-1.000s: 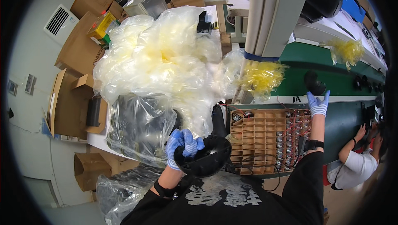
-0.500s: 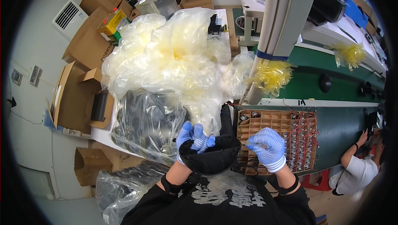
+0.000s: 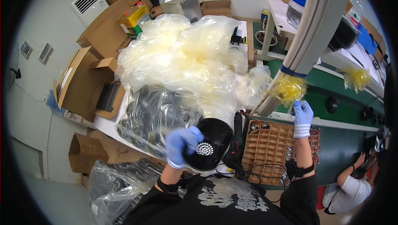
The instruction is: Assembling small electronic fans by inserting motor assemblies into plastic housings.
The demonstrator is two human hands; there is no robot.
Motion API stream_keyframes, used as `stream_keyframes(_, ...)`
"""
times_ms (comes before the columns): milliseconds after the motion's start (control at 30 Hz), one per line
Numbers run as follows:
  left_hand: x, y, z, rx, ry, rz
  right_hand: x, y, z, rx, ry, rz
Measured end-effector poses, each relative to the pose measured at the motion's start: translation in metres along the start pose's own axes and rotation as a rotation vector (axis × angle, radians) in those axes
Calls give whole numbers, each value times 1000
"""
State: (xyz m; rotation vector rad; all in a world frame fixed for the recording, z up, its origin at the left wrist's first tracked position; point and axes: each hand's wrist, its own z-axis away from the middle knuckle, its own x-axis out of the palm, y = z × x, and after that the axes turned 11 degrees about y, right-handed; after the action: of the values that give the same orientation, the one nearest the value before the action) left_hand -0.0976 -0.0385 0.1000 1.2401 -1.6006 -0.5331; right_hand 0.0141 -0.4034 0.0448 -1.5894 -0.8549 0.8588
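The left hand (image 3: 177,147) clasps the shell (image 3: 216,137), which could slip if gripped loosely; the right hand (image 3: 303,118) half-curls, hold unclear.

Left hand (image 3: 181,147) curled low, right hand (image 3: 302,116) extended farther forward

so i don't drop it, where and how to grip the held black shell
The black shell is probably best taken by its right rim, from the right: that curved edge is bare, while the left hand holds the left side.
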Motion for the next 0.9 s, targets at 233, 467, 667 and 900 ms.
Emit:
stream_keyframes(233,35,22,3,501,-570,-491,13,43,-19,305,-159,300)
stream_keyframes(467,44,6,11,576,-710,-615,26,0,125,783,-1222,-343)
stream_keyframes(667,72,-33,29,565,-754,-669,35,-17,162,528,-954,-419)
stream_keyframes(900,43,-81,43,-233,-261,-541,-1,-26,141,-162,-691,493)
